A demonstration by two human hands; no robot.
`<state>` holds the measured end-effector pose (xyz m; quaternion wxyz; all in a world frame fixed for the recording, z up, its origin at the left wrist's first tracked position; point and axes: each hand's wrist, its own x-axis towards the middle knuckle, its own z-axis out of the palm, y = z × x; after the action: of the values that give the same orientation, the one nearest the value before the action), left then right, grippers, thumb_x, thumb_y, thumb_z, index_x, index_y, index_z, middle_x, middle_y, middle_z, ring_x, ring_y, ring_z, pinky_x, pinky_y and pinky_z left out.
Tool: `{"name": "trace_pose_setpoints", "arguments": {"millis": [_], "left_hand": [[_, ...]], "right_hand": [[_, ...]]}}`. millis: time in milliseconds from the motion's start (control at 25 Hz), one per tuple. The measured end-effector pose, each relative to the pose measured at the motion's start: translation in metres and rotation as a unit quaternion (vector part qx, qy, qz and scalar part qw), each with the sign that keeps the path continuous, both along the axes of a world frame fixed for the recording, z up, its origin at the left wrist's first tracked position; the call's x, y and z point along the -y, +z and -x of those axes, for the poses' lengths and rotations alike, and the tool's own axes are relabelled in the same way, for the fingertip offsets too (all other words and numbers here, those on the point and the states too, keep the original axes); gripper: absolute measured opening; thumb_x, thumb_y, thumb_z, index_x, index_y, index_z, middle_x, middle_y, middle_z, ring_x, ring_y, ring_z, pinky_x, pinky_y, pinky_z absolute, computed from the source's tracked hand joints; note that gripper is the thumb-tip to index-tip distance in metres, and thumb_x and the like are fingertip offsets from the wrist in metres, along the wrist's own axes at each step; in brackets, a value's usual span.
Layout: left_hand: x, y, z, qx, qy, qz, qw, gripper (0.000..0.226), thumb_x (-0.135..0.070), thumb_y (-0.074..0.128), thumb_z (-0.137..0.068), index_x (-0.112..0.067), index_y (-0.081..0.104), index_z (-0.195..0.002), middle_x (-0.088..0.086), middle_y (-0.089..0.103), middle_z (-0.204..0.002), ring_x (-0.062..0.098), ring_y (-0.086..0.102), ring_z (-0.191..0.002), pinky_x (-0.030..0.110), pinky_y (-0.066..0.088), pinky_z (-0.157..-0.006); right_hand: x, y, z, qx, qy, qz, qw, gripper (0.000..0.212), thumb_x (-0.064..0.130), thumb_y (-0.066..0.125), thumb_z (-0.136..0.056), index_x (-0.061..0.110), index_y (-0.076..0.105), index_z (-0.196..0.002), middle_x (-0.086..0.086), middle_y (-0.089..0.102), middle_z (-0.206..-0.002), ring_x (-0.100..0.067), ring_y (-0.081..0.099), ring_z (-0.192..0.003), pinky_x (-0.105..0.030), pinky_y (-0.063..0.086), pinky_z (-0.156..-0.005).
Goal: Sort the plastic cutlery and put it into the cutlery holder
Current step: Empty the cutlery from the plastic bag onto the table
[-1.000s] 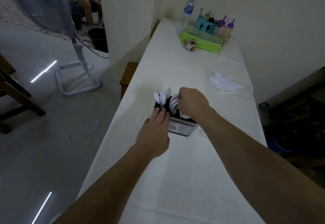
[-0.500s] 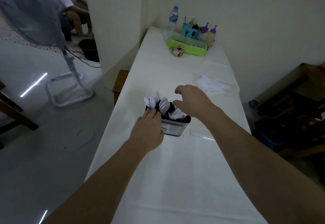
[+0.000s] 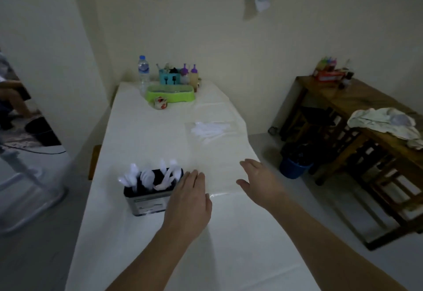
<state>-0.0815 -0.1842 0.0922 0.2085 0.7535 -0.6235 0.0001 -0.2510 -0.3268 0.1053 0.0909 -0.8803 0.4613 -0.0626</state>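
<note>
Pulling back from the holder (image 3: 151, 190), the right hand (image 3: 259, 182) came away empty with fingers spread, so that batch went in. The left hand (image 3: 188, 201) lay flat and open just beside it. More cutlery (image 3: 209, 129) waited farther up the desk (image 3: 206, 256), well apart.

Two bare forearms, no sleeves, watch or rings visible; the left hand (image 3: 187, 206) and right hand (image 3: 261, 183) ungloved, fingers (image 3: 194, 176) unadorned.

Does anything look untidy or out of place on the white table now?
Mostly in order. In the cutlery holder one or two white pieces lean crosswise, not upright. A loose pile of cutlery still lies unsorted on the table.
</note>
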Motion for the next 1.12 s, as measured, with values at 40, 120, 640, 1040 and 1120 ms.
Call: {"name": "trace_pose_setpoints", "arguments": {"millis": [40,120,640,1040,1120], "left_hand": [[0.014,-0.001,0.007,0.003,-0.009,-0.019,1.0,0.052,-0.021,0.048,-0.094,-0.002,0.044,-0.142,0.015,0.046,-0.148,0.03,0.04,-0.139,0.039,0.03,-0.117],[0.045,-0.004,0.018,0.012,-0.015,-0.048,0.999,0.055,-0.025,0.041,-0.099,-0.005,0.033,-0.15,0.011,0.034,-0.157,0.027,0.027,-0.146,0.036,0.021,-0.12],[0.166,-0.098,0.025,0.009,0.09,-0.208,0.974,0.047,-0.033,0.042,-0.1,-0.006,0.042,-0.139,0.011,0.046,-0.143,0.027,0.039,-0.135,0.039,0.036,-0.112],[0.166,-0.148,0.023,0.008,0.107,-0.251,0.962,0.064,-0.052,0.035,-0.1,-0.01,0.034,-0.148,0.01,0.036,-0.155,0.027,0.029,-0.144,0.04,0.026,-0.119],[0.164,-0.148,0.027,-0.01,0.091,-0.24,0.966,0.068,-0.056,0.034,-0.098,-0.011,0.036,-0.148,0.009,0.037,-0.155,0.027,0.029,-0.145,0.041,0.025,-0.12]], "right_hand": [[0.008,-0.007,0.013,-0.002,-0.016,-0.008,1.0,0.061,0.037,0.059,-0.095,0.012,0.041,-0.147,-0.007,0.041,-0.152,-0.025,0.038,-0.139,-0.035,0.033,-0.113],[0.027,-0.021,0.032,0.002,-0.038,-0.036,0.999,0.061,0.035,0.06,-0.095,0.01,0.04,-0.147,-0.009,0.04,-0.152,-0.026,0.038,-0.139,-0.034,0.031,-0.114],[0.138,-0.127,0.046,-0.076,0.077,-0.147,0.983,0.068,0.038,0.061,-0.094,0.017,0.03,-0.151,-0.003,0.024,-0.161,-0.023,0.02,-0.149,-0.038,0.027,-0.119],[0.163,-0.183,0.04,-0.094,0.166,-0.094,0.977,0.033,0.033,0.053,-0.095,0.027,0.063,-0.126,0.001,0.044,-0.15,-0.027,0.041,-0.133,-0.032,0.04,-0.107],[0.162,-0.186,0.038,-0.083,0.166,-0.059,0.981,0.026,0.03,0.052,-0.095,0.023,0.07,-0.112,0.0,0.058,-0.135,-0.027,0.054,-0.119,-0.034,0.048,-0.097]]}}
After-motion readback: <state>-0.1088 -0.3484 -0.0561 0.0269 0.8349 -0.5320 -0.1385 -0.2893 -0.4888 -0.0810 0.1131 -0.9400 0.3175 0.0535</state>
